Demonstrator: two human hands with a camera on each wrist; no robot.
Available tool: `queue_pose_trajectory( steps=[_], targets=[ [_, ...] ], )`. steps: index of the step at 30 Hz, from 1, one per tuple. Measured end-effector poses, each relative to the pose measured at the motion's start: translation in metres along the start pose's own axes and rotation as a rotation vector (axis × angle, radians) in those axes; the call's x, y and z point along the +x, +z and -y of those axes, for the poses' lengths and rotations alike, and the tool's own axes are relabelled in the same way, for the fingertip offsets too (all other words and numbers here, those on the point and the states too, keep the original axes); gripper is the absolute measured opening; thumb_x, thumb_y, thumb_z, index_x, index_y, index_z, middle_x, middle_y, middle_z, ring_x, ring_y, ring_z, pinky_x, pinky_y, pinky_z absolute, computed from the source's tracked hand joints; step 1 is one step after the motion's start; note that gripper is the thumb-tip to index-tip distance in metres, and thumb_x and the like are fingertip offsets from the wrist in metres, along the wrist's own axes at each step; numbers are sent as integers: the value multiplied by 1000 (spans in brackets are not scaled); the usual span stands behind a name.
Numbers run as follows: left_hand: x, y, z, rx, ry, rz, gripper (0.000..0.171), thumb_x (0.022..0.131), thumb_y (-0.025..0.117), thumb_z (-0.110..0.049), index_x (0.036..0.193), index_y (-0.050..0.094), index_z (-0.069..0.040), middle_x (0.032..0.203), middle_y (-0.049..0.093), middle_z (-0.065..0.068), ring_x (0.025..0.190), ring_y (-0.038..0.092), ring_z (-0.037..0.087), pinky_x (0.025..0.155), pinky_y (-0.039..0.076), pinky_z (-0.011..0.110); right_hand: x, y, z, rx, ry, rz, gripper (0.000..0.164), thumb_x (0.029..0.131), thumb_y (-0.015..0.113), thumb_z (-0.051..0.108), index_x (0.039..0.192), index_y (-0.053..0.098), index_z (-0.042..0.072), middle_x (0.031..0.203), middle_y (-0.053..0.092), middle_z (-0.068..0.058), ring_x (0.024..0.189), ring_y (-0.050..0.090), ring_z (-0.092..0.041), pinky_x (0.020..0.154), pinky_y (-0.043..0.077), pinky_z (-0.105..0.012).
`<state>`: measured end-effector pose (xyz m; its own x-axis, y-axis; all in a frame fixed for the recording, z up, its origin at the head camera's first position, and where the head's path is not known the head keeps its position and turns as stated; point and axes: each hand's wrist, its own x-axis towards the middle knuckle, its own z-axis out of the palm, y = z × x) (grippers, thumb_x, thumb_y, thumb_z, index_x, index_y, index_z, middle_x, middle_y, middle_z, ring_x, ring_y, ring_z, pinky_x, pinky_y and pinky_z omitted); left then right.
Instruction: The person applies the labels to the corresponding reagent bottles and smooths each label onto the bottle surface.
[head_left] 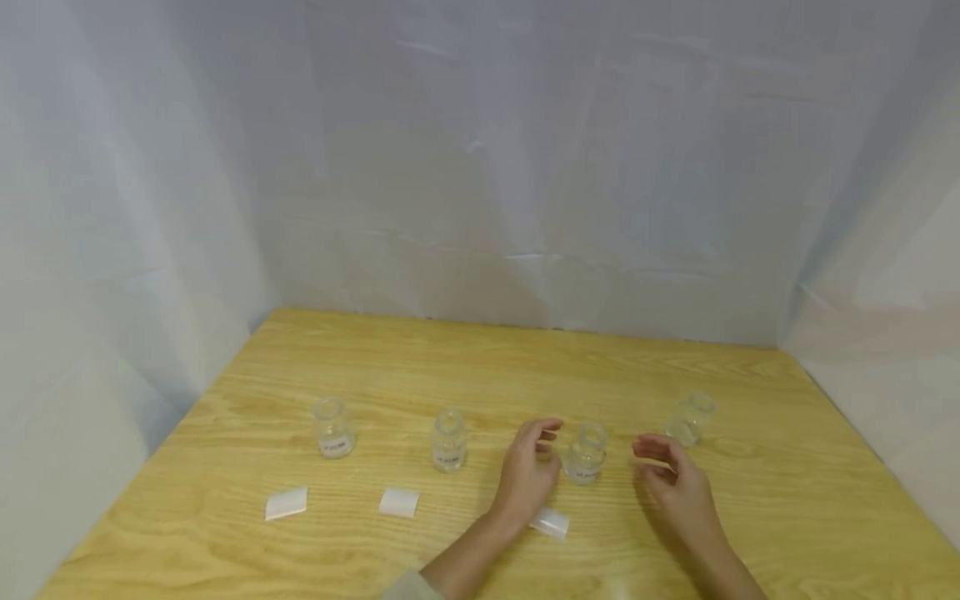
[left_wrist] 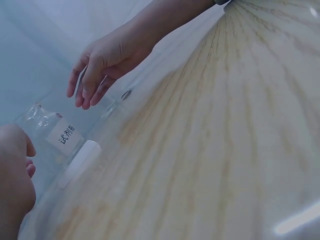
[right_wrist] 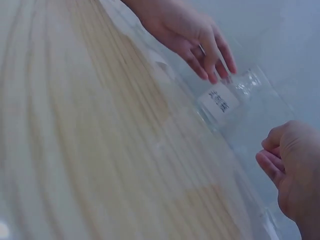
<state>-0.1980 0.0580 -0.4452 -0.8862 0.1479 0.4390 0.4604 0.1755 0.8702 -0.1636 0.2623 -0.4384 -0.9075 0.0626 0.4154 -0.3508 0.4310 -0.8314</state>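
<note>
A small clear glass bottle (head_left: pixel 586 454) with a printed white label stands upright between the two hands. Just left of it is the left hand (head_left: pixel 528 467), fingers loosely bent and nothing held; its fingertips come close to the glass. On the other side the right hand (head_left: pixel 681 492) hovers with its fingers relaxed, a gap away from the bottle. The wrist views show black characters on the label (left_wrist: pixel 65 136), and the same bottle (right_wrist: pixel 225 100) near the left fingertips. Partly behind the left wrist lies a small curled white slip (head_left: pixel 551 523).
Two more labelled glass bottles stand to the left, one at mid-table (head_left: pixel 449 442) and one farther out (head_left: pixel 333 429). Another glass bottle (head_left: pixel 690 418) is beyond the right hand. White slips (head_left: pixel 287 503) lie in front of the left bottles. White sheeting (head_left: pixel 480 167) surrounds the wooden table (head_left: pixel 225 550).
</note>
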Motion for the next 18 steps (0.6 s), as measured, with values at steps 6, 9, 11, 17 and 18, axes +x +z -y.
queue_pose_trajectory(
  steps=[6, 9, 11, 17, 18],
  targets=[
    [-2, 4, -6, -20, 170, -98, 39, 74, 55, 18, 109, 56, 0, 106, 56, 8, 96, 54, 21, 80, 48, 30, -1, -22, -1, -28, -4, -81, 32, 83, 56, -15, 114, 51, -7, 103, 58, -21, 93, 56, -4, 75, 46, -14],
    [-4, 9, -15, -33, 330, -132, 36, 74, 58, 17, 107, 54, 2, 105, 54, 8, 96, 52, 21, 79, 47, 32, 1, -33, -3, -54, -8, -129, 30, 84, 56, -13, 113, 51, -7, 101, 59, -17, 92, 56, -3, 74, 46, -13],
    [-6, 12, -25, -38, 448, -144, 34, 74, 58, 17, 105, 53, 3, 104, 53, 10, 95, 51, 22, 78, 47, 33, 2, -40, -5, -69, -9, -165, 30, 84, 57, -13, 112, 51, -8, 100, 60, -11, 91, 56, -3, 74, 45, -12],
    [-11, 25, -61, -37, 691, -118, 33, 68, 59, 20, 98, 50, 8, 96, 53, 16, 88, 51, 25, 75, 49, 30, 6, -55, -14, 1, 34, -300, 26, 82, 56, -17, 107, 51, -13, 91, 63, 5, 84, 58, -2, 70, 45, -10],
    [-12, 30, -64, -37, 695, -99, 34, 68, 60, 19, 99, 50, 8, 97, 52, 16, 89, 51, 24, 76, 49, 29, 7, -57, -16, 11, 39, -322, 25, 82, 56, -18, 106, 51, -13, 89, 63, 7, 83, 58, -2, 69, 45, -10]
  ],
)
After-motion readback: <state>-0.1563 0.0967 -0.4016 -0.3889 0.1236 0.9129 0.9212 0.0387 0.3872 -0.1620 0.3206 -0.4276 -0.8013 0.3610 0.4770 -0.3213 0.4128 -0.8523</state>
